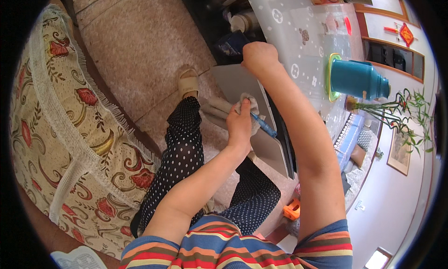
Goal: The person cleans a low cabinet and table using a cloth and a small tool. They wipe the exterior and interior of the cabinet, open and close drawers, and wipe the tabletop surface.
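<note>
My left hand (240, 123) grips a crumpled greyish-white cloth (217, 109) and a slim translucent blue item (264, 124), which may be a pen or a tool handle. Part of the cloth hangs down to the left. Just behind the cloth stands a flat grey panel (231, 79), which looks like the front of an open drawer or cabinet door. My right hand (260, 55) is closed in a fist over the panel's upper edge; its fingertips are hidden. Beside that fist, a dark open compartment holds a dark blue packet (231, 43) and a pale round container (243, 22).
A table under a patterned translucent cover (290, 34) bears a teal thermos (358, 79), a potted green plant (371, 108) and clear glasses (334, 25). A flower-patterned sofa (87, 129) lies to the left. An orange plastic object (291, 209) sits low at the right.
</note>
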Motion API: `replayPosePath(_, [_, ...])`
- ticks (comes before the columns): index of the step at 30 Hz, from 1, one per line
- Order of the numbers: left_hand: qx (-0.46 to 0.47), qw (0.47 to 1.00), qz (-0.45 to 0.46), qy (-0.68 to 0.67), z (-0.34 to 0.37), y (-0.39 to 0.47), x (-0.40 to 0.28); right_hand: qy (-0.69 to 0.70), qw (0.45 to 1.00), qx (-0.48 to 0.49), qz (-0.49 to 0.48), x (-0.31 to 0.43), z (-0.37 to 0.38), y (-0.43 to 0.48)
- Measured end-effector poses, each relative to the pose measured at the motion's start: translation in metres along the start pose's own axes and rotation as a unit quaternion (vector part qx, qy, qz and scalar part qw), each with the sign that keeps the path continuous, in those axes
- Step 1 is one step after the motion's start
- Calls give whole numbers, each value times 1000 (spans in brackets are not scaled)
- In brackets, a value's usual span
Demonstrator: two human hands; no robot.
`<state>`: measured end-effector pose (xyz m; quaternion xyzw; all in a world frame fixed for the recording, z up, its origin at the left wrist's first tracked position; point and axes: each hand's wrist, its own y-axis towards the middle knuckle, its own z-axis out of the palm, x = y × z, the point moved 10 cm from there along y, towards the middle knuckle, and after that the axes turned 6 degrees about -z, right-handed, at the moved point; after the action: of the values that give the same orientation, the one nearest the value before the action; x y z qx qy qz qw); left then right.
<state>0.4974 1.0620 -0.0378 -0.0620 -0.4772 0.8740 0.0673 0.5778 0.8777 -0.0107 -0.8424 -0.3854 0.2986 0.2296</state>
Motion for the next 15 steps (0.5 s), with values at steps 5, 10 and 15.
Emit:
replayPosePath(5, [15, 1000, 8, 11, 2, -2, -3, 42, 998, -53, -7, -4, 3, -1])
replayPosePath(10, [11, 1000, 8, 12, 1, -3, -5, 71, 993, -90, -37, -7, -4, -14])
replayPosePath(15, [-13, 999, 30, -5, -3, -1, -6, 284, 934, -211, -49, -37, -20, -69])
